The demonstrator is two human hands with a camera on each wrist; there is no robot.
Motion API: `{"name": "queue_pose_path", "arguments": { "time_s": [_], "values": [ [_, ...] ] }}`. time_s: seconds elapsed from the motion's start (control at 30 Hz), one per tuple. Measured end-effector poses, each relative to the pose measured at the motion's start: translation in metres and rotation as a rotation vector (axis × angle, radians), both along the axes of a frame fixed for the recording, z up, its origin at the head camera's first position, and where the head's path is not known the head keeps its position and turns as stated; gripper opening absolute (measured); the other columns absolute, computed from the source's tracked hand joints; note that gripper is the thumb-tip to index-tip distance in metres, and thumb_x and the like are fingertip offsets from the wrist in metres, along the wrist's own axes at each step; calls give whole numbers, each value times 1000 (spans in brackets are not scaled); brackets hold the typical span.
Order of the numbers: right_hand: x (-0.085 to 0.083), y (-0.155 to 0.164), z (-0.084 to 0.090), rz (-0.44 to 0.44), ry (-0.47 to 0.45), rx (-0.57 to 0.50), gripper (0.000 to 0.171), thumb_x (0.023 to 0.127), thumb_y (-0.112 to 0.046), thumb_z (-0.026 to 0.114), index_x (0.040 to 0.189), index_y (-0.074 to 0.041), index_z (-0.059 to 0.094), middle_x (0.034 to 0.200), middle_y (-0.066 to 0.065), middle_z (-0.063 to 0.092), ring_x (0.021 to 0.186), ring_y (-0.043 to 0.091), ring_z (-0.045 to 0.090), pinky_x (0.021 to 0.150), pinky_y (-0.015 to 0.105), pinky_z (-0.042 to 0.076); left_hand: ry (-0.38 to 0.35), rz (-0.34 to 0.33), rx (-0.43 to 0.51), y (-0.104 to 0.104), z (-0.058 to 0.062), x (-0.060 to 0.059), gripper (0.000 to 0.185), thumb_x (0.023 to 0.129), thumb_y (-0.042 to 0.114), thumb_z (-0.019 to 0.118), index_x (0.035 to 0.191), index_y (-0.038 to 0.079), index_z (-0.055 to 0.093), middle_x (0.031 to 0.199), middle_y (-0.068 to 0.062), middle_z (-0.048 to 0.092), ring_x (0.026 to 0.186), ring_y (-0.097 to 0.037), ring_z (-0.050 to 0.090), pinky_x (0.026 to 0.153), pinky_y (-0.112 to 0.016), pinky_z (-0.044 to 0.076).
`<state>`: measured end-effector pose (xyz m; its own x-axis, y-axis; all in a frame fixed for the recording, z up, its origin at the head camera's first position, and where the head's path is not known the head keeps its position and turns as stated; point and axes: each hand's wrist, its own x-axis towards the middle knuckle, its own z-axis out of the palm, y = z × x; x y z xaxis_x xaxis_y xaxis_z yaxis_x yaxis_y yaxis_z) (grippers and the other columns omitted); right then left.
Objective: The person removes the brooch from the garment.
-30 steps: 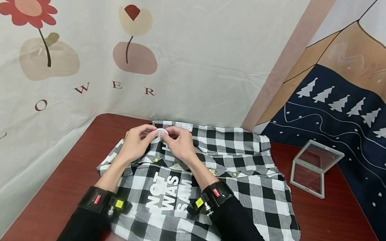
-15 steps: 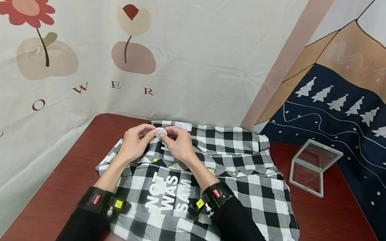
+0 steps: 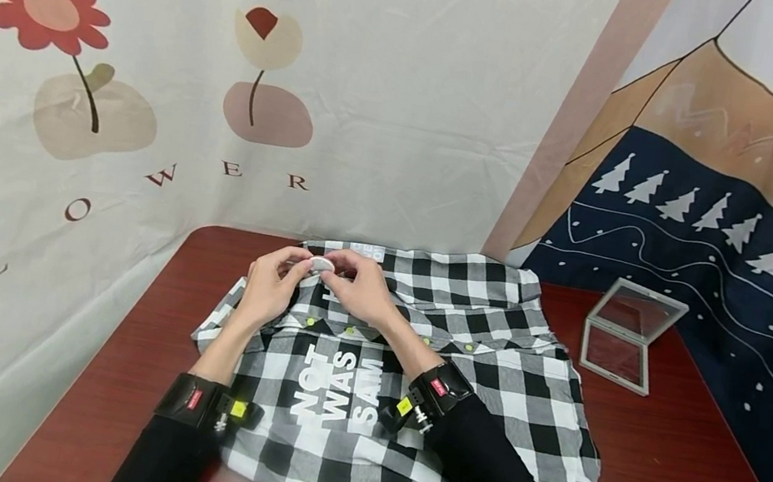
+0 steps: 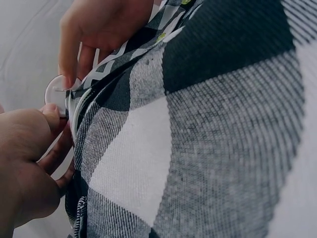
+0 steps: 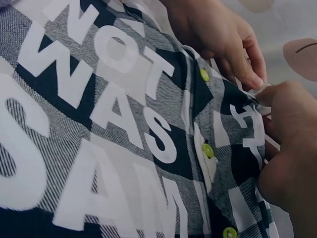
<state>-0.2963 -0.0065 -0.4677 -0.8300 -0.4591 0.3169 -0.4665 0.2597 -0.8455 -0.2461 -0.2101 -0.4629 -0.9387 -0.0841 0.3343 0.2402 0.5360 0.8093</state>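
Almost no change: right hand slides a tiny bit closer to the white round tag on the checked shirt; right wrist band shifts slightly along the shirt.

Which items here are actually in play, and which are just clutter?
In play:
- left hand and right hand, both pinching the small white round disc
- checked shirt, disc held at its edge

Lying about:
- clear hinged case, open, apart from the shirt
- red-brown table
- printed backdrop cloths
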Motion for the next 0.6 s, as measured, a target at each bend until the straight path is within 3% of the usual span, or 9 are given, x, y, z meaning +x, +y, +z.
{"name": "queue_pose_path", "arguments": {
  "time_s": [0.1,0.27,0.6],
  "values": [
    [0,5,1,42,-36,-1,28,110,-23,74,137,-16,78,129,7,80,117,22,76,102,39,63,13,1,-12,1,1,1,22,114,25,71,127,10,81,109,-16,87,104,-33,85,82,-16,54],
    [-3,9,3,93,-102,-14,33,113,-27,70,142,-13,75,137,11,79,125,26,76,106,40,63,31,-3,-14,1,1,1,20,114,22,71,126,10,81,108,-16,86,102,-34,84,80,-17,52],
    [-5,8,4,92,-220,-37,36,118,-33,61,143,-11,76,146,12,75,138,30,71,117,50,58,38,-14,16,2,-1,-1,18,113,19,72,125,9,82,110,-17,86,101,-36,85,76,-13,50]
  ]
}}
